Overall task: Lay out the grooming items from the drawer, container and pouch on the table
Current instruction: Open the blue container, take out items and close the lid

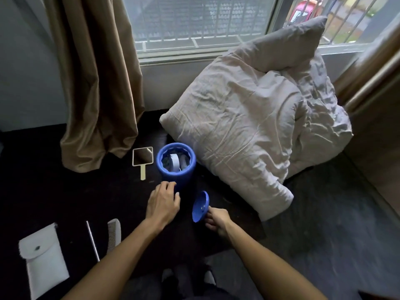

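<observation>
A blue round container [175, 178] stands open on the black table [65, 195], with a white roll-like item [175, 162] and grey things inside. My left hand [163, 203] rests against the container's lower left side, fingers curled on it. My right hand [217, 219] holds the blue lid [200, 206] tilted on edge, just right of the container. A small hand mirror [142, 158] lies left of the container. A white comb [114, 234] and a thin metal rod [93, 241] lie at the front left, beside a white snap pouch [44, 258].
A large crumpled beige pillow [249, 126] leans against the window wall, touching the table's right end. A brown curtain [95, 83] hangs down onto the table's back left. Grey floor [313, 234] lies to the right.
</observation>
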Demonstrator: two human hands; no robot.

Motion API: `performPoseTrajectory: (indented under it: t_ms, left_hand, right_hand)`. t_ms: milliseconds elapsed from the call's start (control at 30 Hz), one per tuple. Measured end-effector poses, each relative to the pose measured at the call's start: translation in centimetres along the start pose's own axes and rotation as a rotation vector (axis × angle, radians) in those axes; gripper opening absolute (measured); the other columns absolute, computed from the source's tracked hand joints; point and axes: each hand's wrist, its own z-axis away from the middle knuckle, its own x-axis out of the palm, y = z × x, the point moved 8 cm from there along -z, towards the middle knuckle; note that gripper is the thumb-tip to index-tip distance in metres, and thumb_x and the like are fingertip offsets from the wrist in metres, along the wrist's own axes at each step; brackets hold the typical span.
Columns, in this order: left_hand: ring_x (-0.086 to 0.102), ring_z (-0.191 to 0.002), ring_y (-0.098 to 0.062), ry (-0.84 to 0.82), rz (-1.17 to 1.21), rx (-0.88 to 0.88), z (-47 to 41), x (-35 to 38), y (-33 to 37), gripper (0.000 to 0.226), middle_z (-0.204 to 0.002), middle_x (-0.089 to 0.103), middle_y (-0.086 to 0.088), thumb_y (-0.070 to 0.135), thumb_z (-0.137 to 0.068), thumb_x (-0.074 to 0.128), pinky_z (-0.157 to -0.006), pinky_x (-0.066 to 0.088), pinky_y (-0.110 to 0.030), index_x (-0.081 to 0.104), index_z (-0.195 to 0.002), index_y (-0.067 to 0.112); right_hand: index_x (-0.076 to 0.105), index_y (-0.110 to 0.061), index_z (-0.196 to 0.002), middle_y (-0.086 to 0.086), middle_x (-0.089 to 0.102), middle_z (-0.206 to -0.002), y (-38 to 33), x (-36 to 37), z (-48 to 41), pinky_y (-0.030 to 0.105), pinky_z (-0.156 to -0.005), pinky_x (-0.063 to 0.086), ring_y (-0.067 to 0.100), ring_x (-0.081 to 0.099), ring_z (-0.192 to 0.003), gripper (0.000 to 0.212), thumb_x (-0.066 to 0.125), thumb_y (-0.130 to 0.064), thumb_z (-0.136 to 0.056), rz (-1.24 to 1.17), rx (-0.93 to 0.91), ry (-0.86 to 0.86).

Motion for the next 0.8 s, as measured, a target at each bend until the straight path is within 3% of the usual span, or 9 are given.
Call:
performPoseTrajectory:
  t_ms: [67, 167, 267, 367, 433, 633, 800]
  left_hand:
    - [0.057, -0.101, -0.03, -0.02, -0.003, 0.006, 0.2, 0.4, -0.3, 0.036, -0.112, 0.06, -0.012, 0.023, -0.088, 0.056, -0.087, 0.046, -0.042, 0.057, -0.12, 0.006]
    - [0.057, -0.101, -0.031, -0.029, 0.018, -0.001, 0.0, 0.5, -0.5, 0.035, -0.112, 0.059, -0.013, 0.022, -0.088, 0.055, -0.088, 0.045, -0.042, 0.057, -0.119, 0.006]
    - [0.057, -0.1, -0.032, -0.027, 0.034, -0.001, -0.7, 0.3, -0.1, 0.034, -0.111, 0.06, -0.014, 0.022, -0.088, 0.056, -0.088, 0.045, -0.043, 0.058, -0.118, 0.006]
    - [0.058, -0.097, -0.032, -0.007, 0.054, 0.029, -1.6, -0.3, 0.8, 0.031, -0.109, 0.061, -0.013, 0.021, -0.086, 0.057, -0.085, 0.046, -0.043, 0.059, -0.114, 0.007]
    - [0.059, -0.095, -0.033, 0.012, 0.062, 0.049, -2.3, -0.8, 1.3, 0.028, -0.106, 0.063, -0.013, 0.02, -0.085, 0.059, -0.083, 0.047, -0.043, 0.061, -0.11, 0.007]
    - [0.06, -0.091, -0.033, 0.052, 0.082, 0.065, -4.1, -2.4, 0.3, 0.027, -0.102, 0.062, -0.012, 0.019, -0.084, 0.058, -0.081, 0.047, -0.043, 0.061, -0.109, 0.009]
    - [0.06, -0.096, -0.033, 0.06, 0.096, 0.039, -5.2, -3.6, -2.5, 0.031, -0.107, 0.063, -0.015, 0.019, -0.085, 0.057, -0.084, 0.048, -0.042, 0.061, -0.112, 0.005]
  right_hand:
    - [0.064, -0.017, -0.077, -0.006, 0.059, -0.056, 0.2, -0.5, -0.2, 0.019, -0.048, 0.043, 0.003, 0.051, -0.042, 0.022, 0.052, -0.019, -0.095, -0.017, 0.013, 0.031]
    - [0.064, -0.016, -0.078, -0.002, 0.062, -0.071, 0.0, -2.2, -0.3, 0.023, -0.054, 0.046, 0.011, 0.057, -0.062, 0.022, 0.053, -0.025, -0.095, -0.027, -0.007, 0.124]
    - [0.065, -0.016, -0.067, 0.001, 0.062, -0.07, -1.5, -4.5, 0.1, 0.026, -0.057, 0.043, 0.015, 0.056, -0.064, 0.029, 0.056, -0.028, -0.091, 0.119, -0.121, 0.251]
    - [0.075, -0.014, -0.088, 0.005, 0.071, -0.089, -3.9, -5.4, 1.2, 0.022, -0.073, 0.04, 0.017, 0.062, -0.082, 0.019, 0.06, -0.025, -0.09, 0.27, -0.232, 0.327]
    - [0.075, -0.01, -0.099, 0.004, 0.074, -0.102, -5.7, -5.0, 2.1, 0.02, -0.074, 0.038, 0.016, 0.064, -0.093, 0.022, 0.059, -0.023, -0.091, 0.333, -0.303, 0.357]
    - [0.073, -0.015, -0.108, 0.0, 0.074, -0.104, -12.6, 0.4, 5.2, 0.024, -0.087, 0.046, 0.015, 0.067, -0.1, 0.025, 0.059, -0.026, -0.091, 0.45, -0.62, 0.343]
    - [0.074, -0.021, -0.1, -0.003, 0.076, -0.095, -17.1, 6.2, 6.1, 0.031, -0.084, 0.052, 0.016, 0.069, -0.09, 0.021, 0.061, -0.032, -0.088, 0.614, -0.792, 0.342]
